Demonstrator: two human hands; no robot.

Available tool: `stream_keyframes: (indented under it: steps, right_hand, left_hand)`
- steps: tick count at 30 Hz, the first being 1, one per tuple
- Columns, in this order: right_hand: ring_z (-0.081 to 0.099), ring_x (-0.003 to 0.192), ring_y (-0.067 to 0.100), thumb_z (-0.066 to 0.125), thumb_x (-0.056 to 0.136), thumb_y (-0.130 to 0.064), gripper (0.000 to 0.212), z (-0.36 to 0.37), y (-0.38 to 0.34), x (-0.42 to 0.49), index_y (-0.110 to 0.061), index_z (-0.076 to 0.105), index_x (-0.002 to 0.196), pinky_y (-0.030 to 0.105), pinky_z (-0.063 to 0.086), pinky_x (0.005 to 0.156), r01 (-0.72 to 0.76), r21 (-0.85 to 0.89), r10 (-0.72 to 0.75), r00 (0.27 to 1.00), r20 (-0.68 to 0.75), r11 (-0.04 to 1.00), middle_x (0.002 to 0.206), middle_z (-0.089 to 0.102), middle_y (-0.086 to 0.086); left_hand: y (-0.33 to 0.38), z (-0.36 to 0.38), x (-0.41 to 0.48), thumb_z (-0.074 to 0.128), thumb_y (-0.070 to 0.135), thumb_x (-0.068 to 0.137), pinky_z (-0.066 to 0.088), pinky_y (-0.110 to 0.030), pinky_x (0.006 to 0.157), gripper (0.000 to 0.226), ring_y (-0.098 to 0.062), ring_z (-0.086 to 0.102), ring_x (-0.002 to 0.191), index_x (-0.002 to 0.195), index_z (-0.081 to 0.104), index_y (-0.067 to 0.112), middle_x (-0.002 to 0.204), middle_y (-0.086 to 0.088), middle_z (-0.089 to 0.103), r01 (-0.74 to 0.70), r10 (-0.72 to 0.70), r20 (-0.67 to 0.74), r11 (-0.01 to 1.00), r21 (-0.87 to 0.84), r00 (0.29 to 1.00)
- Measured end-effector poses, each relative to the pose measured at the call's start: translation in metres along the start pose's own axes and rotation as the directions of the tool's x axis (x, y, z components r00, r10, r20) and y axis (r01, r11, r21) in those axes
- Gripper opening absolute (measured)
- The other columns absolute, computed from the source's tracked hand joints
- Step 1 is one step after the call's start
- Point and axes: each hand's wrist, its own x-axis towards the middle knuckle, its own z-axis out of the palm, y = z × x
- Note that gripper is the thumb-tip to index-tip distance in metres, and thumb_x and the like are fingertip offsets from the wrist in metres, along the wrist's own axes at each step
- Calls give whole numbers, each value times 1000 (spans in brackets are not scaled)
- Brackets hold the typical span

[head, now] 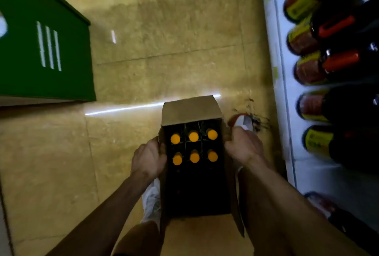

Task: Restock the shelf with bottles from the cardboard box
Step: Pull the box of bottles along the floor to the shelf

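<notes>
Forearms down and forward — left hand (148, 158), right hand (244, 148) apart, fingers curled.

Brown cardboard box (191, 110), orange bottle caps (193, 136), green cabinet (45, 50), yellow-tan floor (164, 30)

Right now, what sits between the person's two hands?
The open cardboard box, gripped on either side by the left hand and right hand, with six orange-capped bottles in its far half. The head view shows it.

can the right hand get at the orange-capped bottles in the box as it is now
Probably yes. The box is open on top, the bottles stand uncovered, and the right hand is at the right wall beside them. It grips that wall, so it must let go first.
</notes>
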Motion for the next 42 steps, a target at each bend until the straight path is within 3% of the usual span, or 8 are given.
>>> stream_keyframes:
  steps: [2,5,7,11,15,26,37,42]
  right_hand:
    - [60,115,42,56,94,-19,28,-24,-12,20,-8,60,120,44,52,92,26,-11,-26,1000,-7,1000,127,63,20]
    - [65,109,36,55,93,-19,6,-52,-30,41,-19,58,88,36,49,84,42,-48,-44,999,-29,998,116,71,13]
    - [67,104,34,54,94,-19,14,-73,-42,60,-22,51,81,35,48,78,36,-39,-38,998,-42,999,112,72,10]
    - [63,96,35,51,99,-22,11,-113,-61,92,-17,58,93,33,41,73,62,-13,-63,996,-64,998,109,69,14]
    - [52,83,30,49,99,-20,24,-143,-78,118,-17,44,76,33,41,73,75,-6,-75,992,-104,997,89,54,8]
    - [61,88,38,49,98,-27,20,-194,-120,169,-14,51,82,33,40,70,35,14,-31,973,-229,999,90,60,14]
    - [66,101,40,49,101,-32,24,-241,-138,210,-10,57,93,36,48,75,104,-78,-117,976,-184,991,107,69,20]
    - [61,90,35,50,101,-29,20,-267,-149,231,-12,55,91,35,46,74,150,-90,-162,975,-151,985,87,58,10]
  left_hand:
    - [17,-17,14,47,20,106,33,-34,66,16,-43,67,94,91,52,14,100,-26,71,28,-28,-20,1000,-12,999]
    - [35,-42,35,47,22,106,34,-33,66,18,-43,67,89,90,52,15,95,-26,71,57,-57,-15,998,-23,998]
    - [46,-58,55,47,21,105,36,-33,67,18,-42,67,88,89,52,14,93,-25,71,65,-65,-11,998,-25,998]
    - [72,-90,98,43,28,107,45,-39,72,30,-43,65,93,97,60,6,98,-23,71,85,-86,-40,996,-23,995]
    - [94,-120,136,44,25,106,45,-39,72,30,-42,65,93,104,64,3,98,-21,70,38,-38,-54,999,-10,998]
    - [125,-186,216,46,20,103,44,-38,72,26,-44,66,96,98,66,4,97,-23,72,-34,33,-34,999,-6,999]
    - [142,-213,245,49,24,104,54,-42,79,25,-40,68,94,107,67,7,98,-20,73,95,-97,-51,995,-39,994]
    - [162,-231,260,48,23,105,56,-45,89,26,-41,67,102,114,65,5,110,-23,71,119,-121,-76,992,-29,990]
